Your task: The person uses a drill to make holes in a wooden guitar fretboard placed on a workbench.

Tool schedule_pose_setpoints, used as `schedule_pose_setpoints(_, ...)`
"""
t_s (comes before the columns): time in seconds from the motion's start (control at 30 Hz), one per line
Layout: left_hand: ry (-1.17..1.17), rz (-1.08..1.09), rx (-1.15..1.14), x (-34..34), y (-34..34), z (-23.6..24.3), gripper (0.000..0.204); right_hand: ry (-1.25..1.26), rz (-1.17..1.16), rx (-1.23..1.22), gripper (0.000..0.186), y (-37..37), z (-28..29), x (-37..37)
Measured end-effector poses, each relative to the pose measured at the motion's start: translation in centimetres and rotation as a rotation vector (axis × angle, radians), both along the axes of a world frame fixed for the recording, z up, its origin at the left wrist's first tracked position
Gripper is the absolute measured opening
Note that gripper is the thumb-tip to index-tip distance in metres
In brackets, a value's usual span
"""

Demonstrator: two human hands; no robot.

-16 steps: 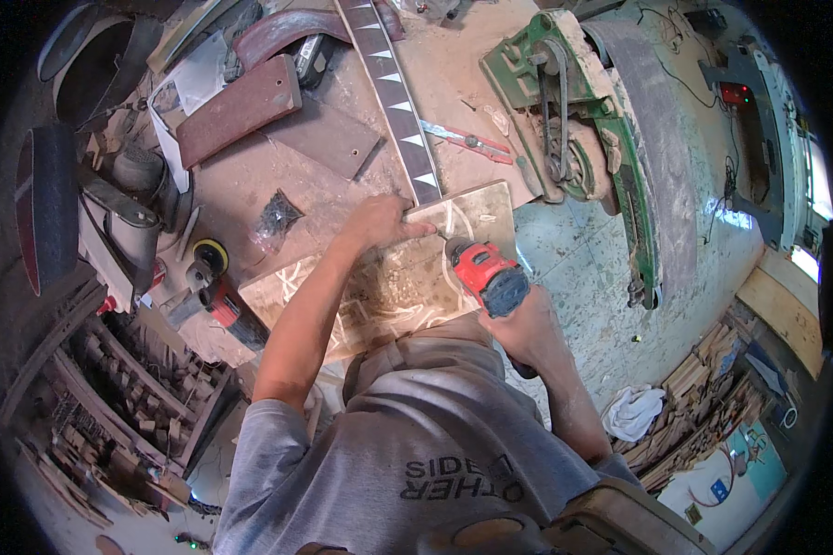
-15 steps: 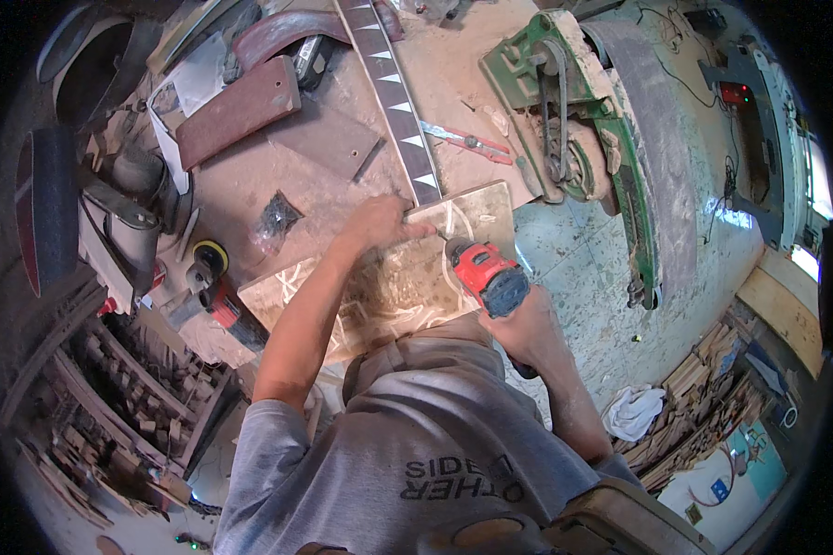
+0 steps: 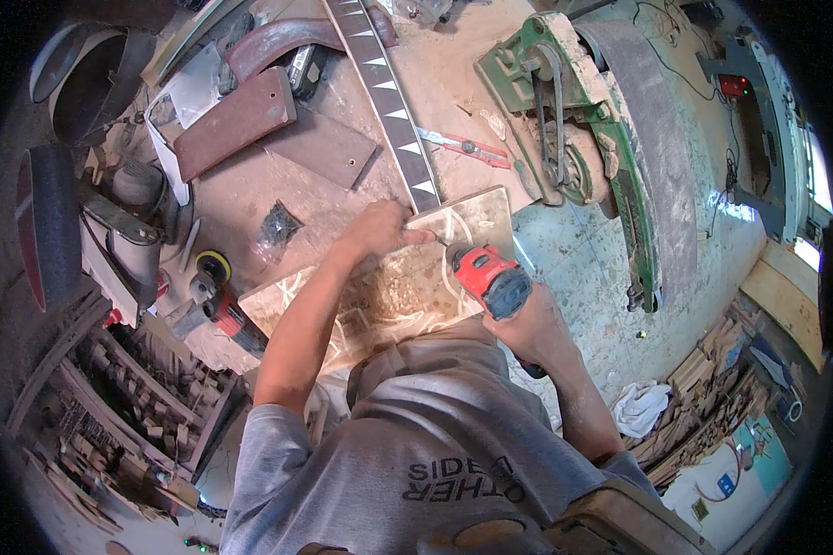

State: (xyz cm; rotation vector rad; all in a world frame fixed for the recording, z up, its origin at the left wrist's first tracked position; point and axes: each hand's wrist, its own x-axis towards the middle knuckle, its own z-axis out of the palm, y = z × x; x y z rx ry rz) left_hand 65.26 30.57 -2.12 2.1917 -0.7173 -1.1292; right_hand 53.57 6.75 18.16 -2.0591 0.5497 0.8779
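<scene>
A pale wooden board [image 3: 379, 287] with light curved markings lies across the near edge of the workbench, close against my body. My left hand [image 3: 379, 231] grips its far edge, the thumb stretched over the top face toward the drill. In my right hand [image 3: 528, 324] is a red and black cordless drill [image 3: 489, 276], its nose pointing left at the board's right part, near my left thumb. The drill's tip is small; whether it touches the wood I cannot tell. A small clear bag of dark bits [image 3: 276, 229] lies beyond the board, left of my left hand.
A dark strip with white triangles [image 3: 384, 88] runs away from the board. Right of it lies a red-handled cutter [image 3: 467, 148]. A green belt sander [image 3: 574, 120] stands at right. Brown panels [image 3: 236, 125] lie far left; a red power tool [image 3: 231, 319] sits left of the board.
The whole view has shifted slightly. Both hands keep their places on the board and the drill, and the drill stays at nearly the same spot.
</scene>
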Motion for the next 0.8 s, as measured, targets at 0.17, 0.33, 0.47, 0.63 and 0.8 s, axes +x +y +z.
schedule_pose_setpoints(0.17, -0.049, -0.011, -0.022, 0.1, 0.0, -0.4, 0.085, -0.024, 0.013, -0.002, 0.029, -0.1, 0.3, 0.1)
schedule_pose_setpoints(0.33, -0.045, -0.010, 0.063, 0.4, -0.4, 0.2, 0.088, -0.082, 0.069, -0.008, 0.024, -1.0, -0.7, -0.7)
schedule_pose_setpoints(0.47, -0.081, 0.002, 0.022, 0.8, -0.1, 0.0, 0.090, -0.022, 0.041, -0.030, 0.027, -0.4, 0.7, 0.6)
schedule_pose_setpoints(0.63, -0.051, -0.015, 0.027, 1.6, -0.1, 0.4, 0.091, 0.064, 0.055, -0.018, 0.037, -0.6, 0.7, 1.5)
schedule_pose_setpoints(0.8, -0.052, -0.047, 0.027, 1.8, -0.2, 0.5, 0.090, 0.137, 0.110, -0.086, 0.051, -1.0, -0.8, 1.0)
